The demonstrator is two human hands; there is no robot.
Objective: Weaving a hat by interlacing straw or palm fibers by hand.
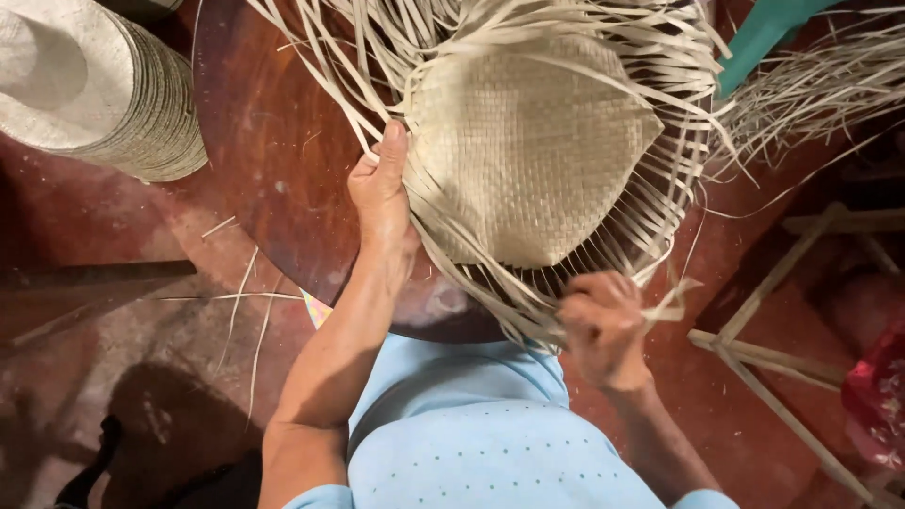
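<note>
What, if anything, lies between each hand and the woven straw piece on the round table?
Nothing visible. The left hand presses directly on the left edge of the woven straw piece; the right hand, blurred, is already among its loose strips at the near edge.

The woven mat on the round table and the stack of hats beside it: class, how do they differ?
The woven mat is unfinished, with loose strips trailing from its edges; the stack of hats has neat rims. The mat lies single under the left hand; the hats are piled, untouched. Both are pale plaited straw.

Weaving workshop, stacked woven hats [94, 85], loose straw strips [820, 85], worn red floor [141, 283]
</note>
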